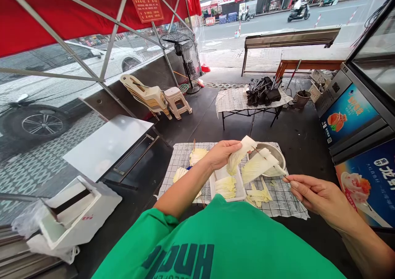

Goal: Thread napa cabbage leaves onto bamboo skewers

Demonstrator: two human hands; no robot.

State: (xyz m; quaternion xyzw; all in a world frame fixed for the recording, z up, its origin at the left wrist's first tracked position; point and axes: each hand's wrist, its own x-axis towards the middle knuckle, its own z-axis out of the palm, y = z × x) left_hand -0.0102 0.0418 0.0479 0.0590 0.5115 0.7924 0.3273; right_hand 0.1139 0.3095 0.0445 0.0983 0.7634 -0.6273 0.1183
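Perhaps the napa cabbage leaf (236, 160) could split if the skewer (257, 151) enters crookedly; a slip might prick the left hand (224, 153), whose fingers pinch that leaf above the white tray (212, 186). The right hand (311, 191) clamps the skewer's far end. Behind, the metal bowl (282, 157) crowds the work; cabbage strips (262, 194) lie below.

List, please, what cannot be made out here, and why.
Head view: held end of the skewer, covered by the right hand.
Head view: part of the metal bowl, behind the napa cabbage leaves.
Head view: near edge of the white tray, partly behind the green shirt.
Head view: lowest lettering, cut off by the bottom edge.
Head view: details of the nearer scooter, too small.
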